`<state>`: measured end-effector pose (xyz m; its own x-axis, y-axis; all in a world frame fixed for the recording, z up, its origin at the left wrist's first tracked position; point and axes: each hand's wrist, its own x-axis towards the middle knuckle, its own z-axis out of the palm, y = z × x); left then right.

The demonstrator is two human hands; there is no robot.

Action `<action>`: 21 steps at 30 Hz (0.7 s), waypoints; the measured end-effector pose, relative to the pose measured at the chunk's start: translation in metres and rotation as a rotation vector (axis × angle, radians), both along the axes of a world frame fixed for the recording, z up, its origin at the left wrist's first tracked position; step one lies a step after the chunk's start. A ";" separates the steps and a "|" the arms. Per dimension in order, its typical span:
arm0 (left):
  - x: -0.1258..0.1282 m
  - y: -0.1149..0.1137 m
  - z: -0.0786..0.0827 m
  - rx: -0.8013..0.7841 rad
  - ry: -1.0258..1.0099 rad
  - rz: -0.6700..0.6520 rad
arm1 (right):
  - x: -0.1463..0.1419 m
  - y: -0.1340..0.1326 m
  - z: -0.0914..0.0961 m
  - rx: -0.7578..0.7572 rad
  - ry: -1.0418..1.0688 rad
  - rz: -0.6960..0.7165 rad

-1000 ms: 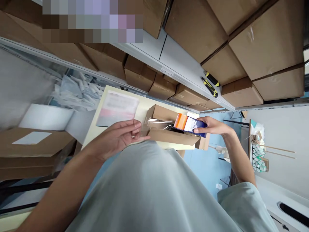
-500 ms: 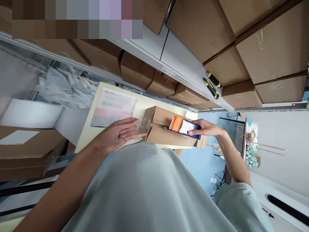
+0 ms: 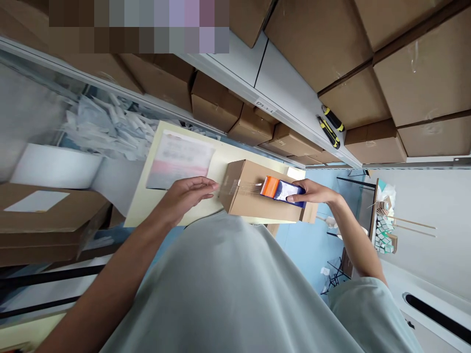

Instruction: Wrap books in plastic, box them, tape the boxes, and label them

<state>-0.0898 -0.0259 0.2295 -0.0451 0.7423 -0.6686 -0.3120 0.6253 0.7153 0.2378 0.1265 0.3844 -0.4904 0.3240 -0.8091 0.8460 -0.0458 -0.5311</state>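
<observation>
Shelf-lined room, working over a pale cream tabletop (image 3: 223, 153). Nearest up, soft grey-green shirt fabric (image 3: 235, 284), loosely draped. Next, left hand (image 3: 193, 191) empty and relaxed, with fingers lightly curved, just beside the left end of a cardboard box (image 3: 253, 203); can't tell if touching. Right hand (image 3: 311, 190) wrapped round the blue end of a tape dispenser (image 3: 281, 190), orange toothed head pointing left, on or just over the box top. Plain brown cardboard, crisp edges, long shape, apparently closed on top. Shiny clear tape (image 3: 231, 189) already over that left end, so probably partway sealed; stretch to the right seemingly left to cover, though partly hidden. Beyond, a glossy printed sheet (image 3: 180, 159), too blurry to read. Further back, smooth grey shelf (image 3: 294, 81) with black-and-yellow cutters (image 3: 328, 132) and matte cartons (image 3: 320, 39). Way off, blue floor (image 3: 294, 245).
</observation>
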 end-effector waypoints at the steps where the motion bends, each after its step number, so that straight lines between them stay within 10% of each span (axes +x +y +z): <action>1: 0.001 0.000 -0.005 -0.031 0.004 -0.015 | -0.002 -0.002 -0.001 0.001 0.000 0.002; 15: 0.033 0.014 -0.067 -0.001 -0.209 -0.183 | -0.007 -0.010 -0.005 -0.019 -0.031 -0.066; 21: 0.032 0.013 -0.067 0.068 -0.127 -0.247 | -0.006 -0.013 -0.004 -0.017 -0.029 -0.083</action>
<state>-0.0574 -0.0128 0.1624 0.2231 0.7640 -0.6054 -0.2459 0.6451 0.7235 0.2315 0.1137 0.3809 -0.4388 0.3484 -0.8283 0.8538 -0.1258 -0.5052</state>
